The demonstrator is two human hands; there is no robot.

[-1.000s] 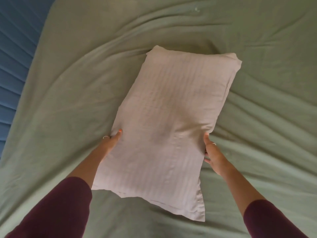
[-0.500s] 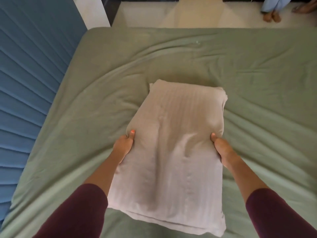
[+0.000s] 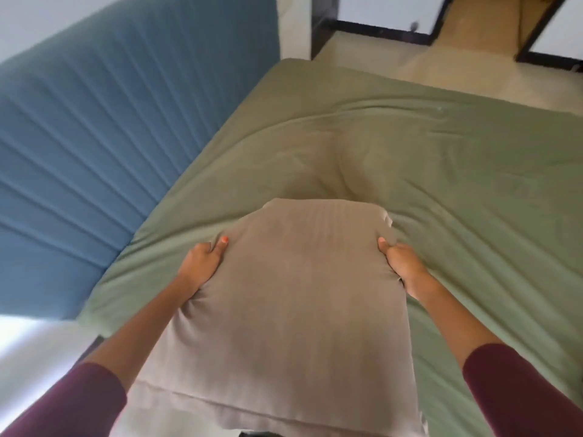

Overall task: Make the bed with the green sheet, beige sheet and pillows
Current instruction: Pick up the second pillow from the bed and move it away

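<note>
Two hands are holding a pillow over the bed.

The left hand is gripping the pillow on its 9 o'clock side, and the right hand is gripping its 3 o'clock side, thumbs lying on top. The pillow is sitting in the middle, toward 6 o'clock. The green sheet is covering the bed, wrinkled, spreading toward 1 o'clock. A blue headboard is standing at 10 o'clock, touching the bed.

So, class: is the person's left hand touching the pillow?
Touching. The head view shows the left hand pressed into the pillow at its side, thumb on top, fabric bunched around it.
</note>
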